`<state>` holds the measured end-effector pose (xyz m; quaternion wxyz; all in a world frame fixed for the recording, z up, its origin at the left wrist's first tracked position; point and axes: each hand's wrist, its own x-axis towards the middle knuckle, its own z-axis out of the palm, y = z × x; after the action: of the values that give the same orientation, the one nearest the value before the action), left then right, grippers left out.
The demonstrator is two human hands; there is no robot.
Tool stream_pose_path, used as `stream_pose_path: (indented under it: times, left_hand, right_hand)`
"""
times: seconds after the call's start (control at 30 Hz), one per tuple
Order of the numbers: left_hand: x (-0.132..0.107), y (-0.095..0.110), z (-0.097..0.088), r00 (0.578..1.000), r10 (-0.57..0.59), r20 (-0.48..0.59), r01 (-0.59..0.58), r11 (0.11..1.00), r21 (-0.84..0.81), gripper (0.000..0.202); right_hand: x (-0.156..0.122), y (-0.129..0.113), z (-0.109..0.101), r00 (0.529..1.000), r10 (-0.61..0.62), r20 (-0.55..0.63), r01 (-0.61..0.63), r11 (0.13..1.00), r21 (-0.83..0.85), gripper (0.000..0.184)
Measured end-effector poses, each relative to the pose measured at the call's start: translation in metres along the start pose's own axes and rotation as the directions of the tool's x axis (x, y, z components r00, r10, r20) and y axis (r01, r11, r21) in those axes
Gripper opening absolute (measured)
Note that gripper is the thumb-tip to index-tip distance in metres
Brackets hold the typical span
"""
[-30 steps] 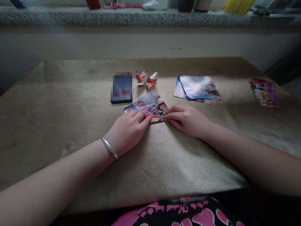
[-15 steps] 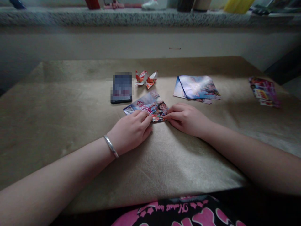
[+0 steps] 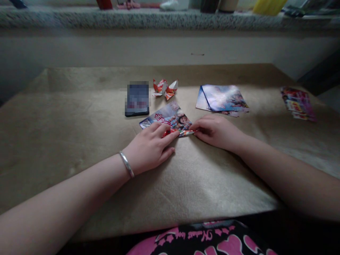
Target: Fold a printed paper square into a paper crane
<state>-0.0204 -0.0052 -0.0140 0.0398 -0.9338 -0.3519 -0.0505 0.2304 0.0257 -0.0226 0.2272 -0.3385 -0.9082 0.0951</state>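
Note:
A small folded paper (image 3: 186, 133), red and white with a pointed right end, lies along the near edge of a printed card (image 3: 174, 115). My left hand (image 3: 152, 143) rests flat over the left part of that folded paper and the card. Its index finger is stretched along the paper, with the thumb apart on the tabletop. My right hand (image 3: 216, 132) pinches the pointed end between thumb and index finger. Part of the paper is hidden beneath my left fingers. Just behind the card stands a red and white origami figure (image 3: 165, 89).
A dark phone (image 3: 137, 99), partly pixelated, lies left of the origami. To the right rest a stack of glossy cards (image 3: 224, 98) and a fanned pile of purple-red printed papers (image 3: 299, 103). A stone sill (image 3: 159, 22) with assorted items runs behind the gold-coloured table (image 3: 92, 141).
My right hand has shifted slightly right, with the paper's pointed end showing between the hands. My left index finger has stretched out and the thumb has moved away from it.

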Motion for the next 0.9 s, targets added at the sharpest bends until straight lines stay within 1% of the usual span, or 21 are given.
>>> stream_pose_path:
  times: [0.07,0.13,0.23,0.4,0.63,0.9]
  left_hand:
    - [0.001,0.0,0.0,1.0,0.005,-0.001,-0.005,1.0,0.013,0.046]
    - [0.001,0.0,-0.001,1.0,0.008,-0.007,-0.007,1.0,0.024,0.046]
    - [0.002,0.0,-0.002,1.0,0.015,-0.011,-0.015,0.999,0.029,0.046]
    - [0.001,0.0,-0.003,1.0,0.02,-0.007,-0.019,1.0,0.015,0.046]
    - [0.002,0.001,-0.006,1.0,0.021,0.023,-0.021,1.0,0.01,0.048]
    - [0.0,-0.001,-0.005,0.999,0.045,0.031,-0.046,0.998,0.039,0.049]
  right_hand:
    - [0.0,-0.002,0.001,0.997,-0.081,0.012,0.082,0.996,-0.033,0.019]
    - [0.001,-0.005,0.002,0.987,-0.16,0.012,0.16,0.982,-0.1,0.021]
    - [0.004,-0.011,0.003,0.975,-0.22,0.028,0.222,0.959,-0.179,0.024]
    - [0.006,-0.015,0.003,0.974,-0.208,0.088,0.221,0.958,-0.185,0.027]
    - [0.009,-0.014,0.004,0.974,-0.2,0.103,0.213,0.967,-0.142,0.028]
    - [0.007,-0.01,-0.001,0.972,-0.198,0.127,0.214,0.968,-0.134,0.028]
